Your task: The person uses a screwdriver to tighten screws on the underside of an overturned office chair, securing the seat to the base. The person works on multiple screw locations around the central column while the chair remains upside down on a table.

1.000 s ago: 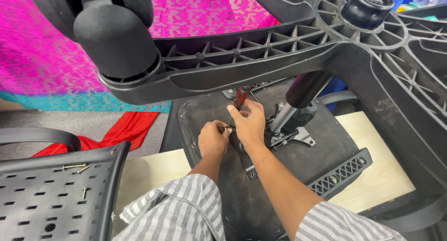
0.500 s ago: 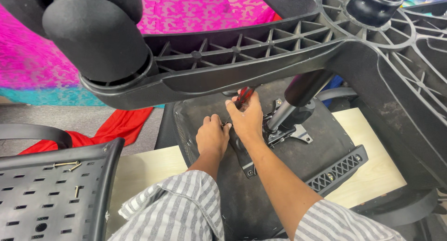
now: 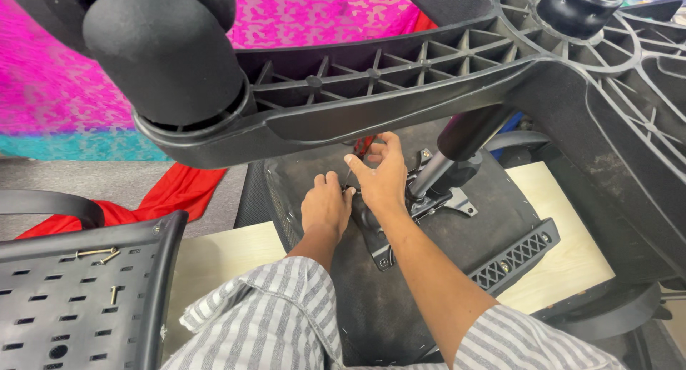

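Observation:
An office chair lies upside down; its black seat underside [image 3: 443, 270] faces up, and its star base [image 3: 400, 91] with castor wheels [image 3: 168, 52] looms close to the camera. My right hand [image 3: 379, 173] grips a red-handled screwdriver [image 3: 363, 147], tip down at the metal tilt mechanism [image 3: 429, 198] beside the gas cylinder [image 3: 464, 145]. My left hand [image 3: 325, 206] rests next to the tool's tip, fingers pinched at the mechanism plate. Whether those fingers hold a screw is hidden.
A black perforated plastic panel [image 3: 71, 298] at the lower left carries a few loose bolts [image 3: 96, 253]. A pale wooden board [image 3: 214, 259] lies under the seat. Red cloth [image 3: 171, 195] and a pink patterned fabric [image 3: 43, 91] lie beyond. A ribbed bracket [image 3: 514, 259] sits on the seat's right edge.
The camera has shifted a little and the star base sits differently in view. Both hands stay at the mechanism; the left hand has closed in next to the screwdriver.

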